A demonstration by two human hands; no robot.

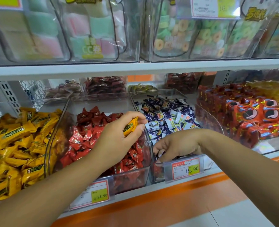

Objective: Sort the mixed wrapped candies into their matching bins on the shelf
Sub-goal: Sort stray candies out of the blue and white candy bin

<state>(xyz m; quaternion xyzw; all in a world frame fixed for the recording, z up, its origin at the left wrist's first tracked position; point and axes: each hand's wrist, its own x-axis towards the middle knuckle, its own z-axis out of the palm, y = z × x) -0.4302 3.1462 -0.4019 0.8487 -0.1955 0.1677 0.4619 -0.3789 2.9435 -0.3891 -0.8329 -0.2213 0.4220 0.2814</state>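
Observation:
My left hand (117, 136) hovers over the clear bin of red candies (89, 140) and pinches a yellow wrapped candy (130, 126) between thumb and fingers. My right hand (173, 147) reaches down into the front of the neighbouring bin of purple-and-white candies (168, 118), fingers curled among the wrappers; what they hold is hidden. At the far left lies the bin of yellow candies (16, 145), heaped with wrappers that match the one in my left hand.
Red square packets (253, 115) are stacked at the right. Price tags (185, 168) hang on the bin fronts. Smaller bins stand behind, and big clear tubs of pastel sweets (89, 28) fill the upper shelf. An orange shelf edge (168, 199) runs below.

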